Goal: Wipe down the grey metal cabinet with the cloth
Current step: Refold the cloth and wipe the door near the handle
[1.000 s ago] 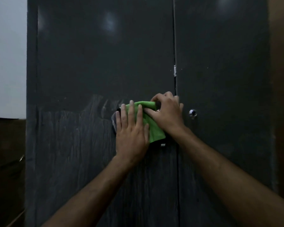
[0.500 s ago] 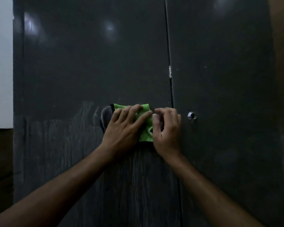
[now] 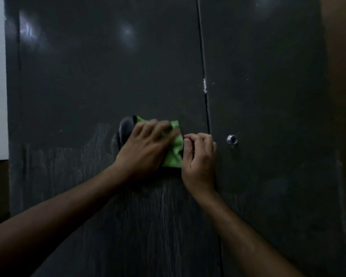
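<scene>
- since the earlier frames the left hand (image 3: 146,148) has slid leftward across the cloth (image 3: 175,151), fingers now angled to the right, and the right hand (image 3: 198,156) has dropped from on top of the cloth to its right edge.
- the left hand lies flat with fingers spread, pressing the green cloth against the left door (image 3: 108,76) of the cabinet (image 3: 268,196); it is blurred with motion.
- the right hand has its fingers curled, pinching the cloth's right edge just left of the door seam (image 3: 207,108).
- a dark grey part of the cloth pokes out past the left hand's upper left.
- progress, as a guess: pale streaks cover the lower half of the left door below the cloth, so that part looks wiped; the upper half looks unstreaked and probably remains.
- the right door, with its keyhole (image 3: 232,139), shows no clear streaks, so it likely remains too.
- containers: the cabinet doors are closed, so its contents cannot be seen.
</scene>
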Available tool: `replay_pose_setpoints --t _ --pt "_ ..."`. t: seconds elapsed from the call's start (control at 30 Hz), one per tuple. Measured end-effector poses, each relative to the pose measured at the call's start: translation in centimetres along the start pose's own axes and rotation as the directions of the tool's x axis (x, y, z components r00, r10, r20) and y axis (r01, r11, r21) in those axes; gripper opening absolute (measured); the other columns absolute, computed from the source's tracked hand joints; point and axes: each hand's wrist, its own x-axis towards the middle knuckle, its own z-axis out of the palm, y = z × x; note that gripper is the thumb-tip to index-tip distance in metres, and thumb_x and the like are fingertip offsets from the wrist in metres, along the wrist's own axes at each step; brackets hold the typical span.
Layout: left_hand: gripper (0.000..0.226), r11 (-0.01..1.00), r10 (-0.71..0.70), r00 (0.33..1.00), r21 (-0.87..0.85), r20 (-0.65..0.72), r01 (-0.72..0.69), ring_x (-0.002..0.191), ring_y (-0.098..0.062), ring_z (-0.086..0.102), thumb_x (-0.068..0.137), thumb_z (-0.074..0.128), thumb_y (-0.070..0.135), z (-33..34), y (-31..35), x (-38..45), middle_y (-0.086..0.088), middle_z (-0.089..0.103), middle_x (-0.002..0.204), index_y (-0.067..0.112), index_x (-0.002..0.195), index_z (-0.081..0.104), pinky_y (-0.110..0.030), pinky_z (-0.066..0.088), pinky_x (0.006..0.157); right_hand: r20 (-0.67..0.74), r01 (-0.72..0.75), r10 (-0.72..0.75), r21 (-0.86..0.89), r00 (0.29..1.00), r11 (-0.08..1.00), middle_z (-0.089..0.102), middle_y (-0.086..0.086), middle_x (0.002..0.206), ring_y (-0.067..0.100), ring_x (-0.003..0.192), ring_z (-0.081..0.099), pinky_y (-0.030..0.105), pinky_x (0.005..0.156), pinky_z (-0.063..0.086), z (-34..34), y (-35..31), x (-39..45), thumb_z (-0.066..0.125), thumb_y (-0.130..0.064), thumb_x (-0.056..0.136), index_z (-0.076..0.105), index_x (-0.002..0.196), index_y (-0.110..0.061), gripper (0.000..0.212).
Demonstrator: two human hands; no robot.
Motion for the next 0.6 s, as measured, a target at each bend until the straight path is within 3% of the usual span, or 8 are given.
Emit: replay_pose_setpoints --t 0.07,0.13,0.27,0.33,0.4,0.5,0.53,0.6 --pt "0.061 0.987 0.158 0.985 -0.032 0.062 -0.157 0.133 -0.033 0.041 0.096 0.049 0.04 -0.4 -0.8 -3.6 -0.01 0.052 0.151 0.02 0.154 0.053 -0.047 0.03 0.107 -0.009 0.008 -0.008 -0.008 1.0 1.0 0.054 0.002 0.111 0.02 0.1 0.049 0.043 0.088 0.045 0.2 0.2 0.1 0.045 -0.028 0.106 0.066 0.109 -0.016 0.025" --pt "0.056 0.986 0.167 0.984 -0.034 0.062 -0.165 0.128 -0.034 0.045 0.098 0.047 0.038 -1.2 -3.0 -5.3 -0.011 0.059 0.146 0.021 0.151 0.058 -0.048 0.033 0.104 -0.023 0.027 -0.027 -0.025 0.999 0.999 0.055 0.003 0.11 0.022 0.098 0.051 0.042 0.088 0.044 0.4 0.2 0.0 0.044 -0.028 0.106 0.067 0.108 -0.015 0.026" --pt "0.05 0.984 -0.179 0.984 -0.026 -0.018 0.179 0.126 -0.037 0.046 0.101 0.046 0.039 -2.5 -6.1 -1.9 -0.012 0.054 0.145 0.024 0.147 0.058 -0.049 0.032 0.099 -0.036 0.03 -0.031 -0.042 0.999 0.999 0.053 0.003 0.11 0.019 0.099 0.05 0.031 0.089 0.04 0.3 -0.2 -0.2 0.044 -0.026 0.107 0.066 0.108 -0.013 0.025" --pt "0.05 0.969 -0.246 0.968 -0.05 -0.044 0.244 0.128 -0.039 0.047 0.099 0.049 0.037 -2.2 -4.4 -0.6 -0.01 0.052 0.145 0.024 0.147 0.058 -0.049 0.032 0.1 -0.036 0.029 -0.031 -0.062 0.999 0.998 0.053 0.004 0.111 0.021 0.099 0.05 0.027 0.089 0.037 0.3 -0.4 -0.2 0.045 -0.025 0.106 0.066 0.109 -0.012 0.025" --pt "0.054 0.996 -0.059 0.998 -0.063 -0.01 0.058 0.126 -0.037 0.045 0.096 0.048 0.037 -1.7 -2.8 -2.4 -0.011 0.05 0.145 0.022 0.147 0.059 -0.049 0.031 0.101 -0.038 0.027 -0.03 -0.074 0.999 0.997 0.055 0.007 0.111 0.023 0.1 0.051 0.026 0.09 0.036 0.2 -0.6 -0.1 0.046 -0.022 0.106 0.067 0.109 -0.009 0.024" --pt "0.054 0.977 0.203 0.976 -0.076 0.081 -0.197 0.122 -0.033 0.047 0.097 0.048 0.039 -2.7 -4.6 -7.3 -0.01 0.059 0.14 0.022 0.147 0.061 -0.046 0.034 0.1 -0.027 0.0 -0.001 -0.049 1.0 0.999 0.055 0.01 0.114 0.027 0.105 0.055 0.034 0.095 0.046 0.2 -1.1 -0.2 0.049 -0.016 0.106 0.066 0.113 -0.005 0.021" --pt "0.052 0.979 0.197 0.977 -0.073 0.084 -0.191 0.121 -0.033 0.048 0.1 0.047 0.04 -3.2 -6.1 -8.0 -0.011 0.061 0.139 0.022 0.147 0.061 -0.046 0.035 0.099 -0.027 -0.008 0.007 -0.037 1.0 0.999 0.054 0.011 0.116 0.027 0.106 0.057 0.039 0.094 0.049 0.2 -1.4 -0.3 0.05 -0.014 0.106 0.066 0.115 -0.003 0.021" --pt "0.048 0.996 0.032 0.999 -0.081 0.029 -0.029 0.117 -0.035 0.05 0.104 0.045 0.041 -4.2 -8.6 -7.6 -0.015 0.061 0.136 0.021 0.144 0.062 -0.048 0.036 0.095 -0.039 -0.014 0.014 -0.018 0.999 1.0 0.054 0.014 0.118 0.027 0.104 0.06 0.041 0.091 0.053 0.2 -1.7 -0.4 0.051 -0.01 0.106 0.065 0.118 0.001 0.022"
